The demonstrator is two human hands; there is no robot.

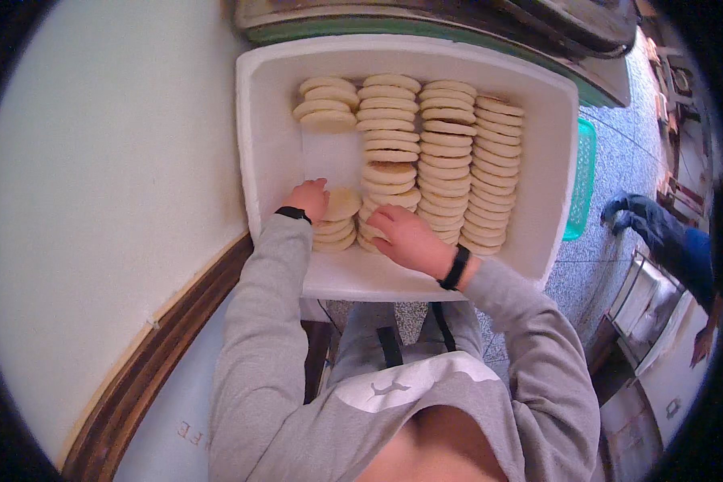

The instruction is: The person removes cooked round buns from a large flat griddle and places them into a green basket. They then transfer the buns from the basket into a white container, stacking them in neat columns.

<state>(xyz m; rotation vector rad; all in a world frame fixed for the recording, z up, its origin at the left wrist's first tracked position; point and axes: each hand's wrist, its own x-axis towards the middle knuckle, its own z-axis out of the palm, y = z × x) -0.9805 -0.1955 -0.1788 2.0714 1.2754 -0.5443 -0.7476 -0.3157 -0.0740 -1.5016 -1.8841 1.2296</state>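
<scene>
A white foam box (410,289) lies before me, with round flat pale breads (446,138) packed in several rows on their edges, overlapping. My left hand (311,199) is at the left row, its fingers beside the upper bread of the near group (340,205); whether it grips that bread I cannot tell. A gap showing the box floor parts this group from the far group (328,105). My right hand (411,240) rests over the near end of the second row, fingers bent at the breads there. Its grip is partly hidden.
A pale wall (114,150) with dark wooden trim (175,337) runs along the left. Behind the box stands a green-edged surface (397,25). A green plastic basket (583,181) is right of the box. Another person (675,241) is at the far right, near a metal-framed rack (644,301).
</scene>
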